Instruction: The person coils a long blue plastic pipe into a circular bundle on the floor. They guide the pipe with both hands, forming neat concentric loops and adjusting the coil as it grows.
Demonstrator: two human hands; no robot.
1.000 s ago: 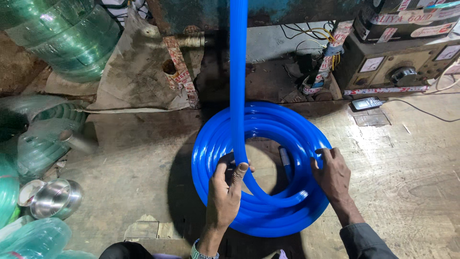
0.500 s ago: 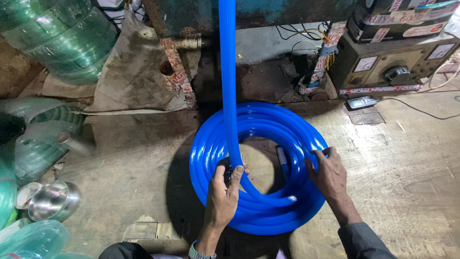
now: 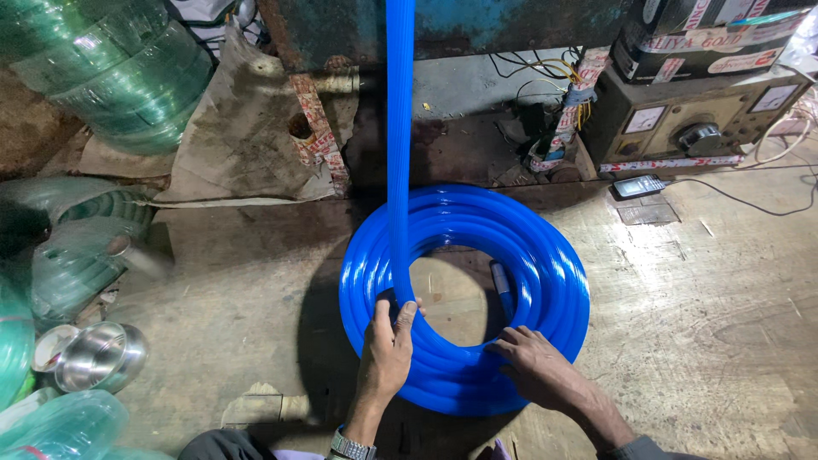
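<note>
Worn wooden floor [image 3: 724, 281] carries the blue hose coil [image 3: 545, 281], which lies flat just in front of the rusty machine [image 3: 477, 21]. Your left hand [image 3: 388, 349] has its fingers clenched on the incoming hose strand [image 3: 399, 128] at the coil's inner near edge, while your right hand [image 3: 532, 366] presses flat, fingers released, on its near rim. You look midway through winding, so lay the strand around while steadying the coil.

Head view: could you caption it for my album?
Left hand grips blue hose feeding a floor coil; right hand rests on it.

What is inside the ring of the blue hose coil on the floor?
Inside the blue hose coil bare floor shows, with the hose's loose end along the inner right edge. The left hand covers part of the inner rim; what lies beneath the coil is hidden.
</note>
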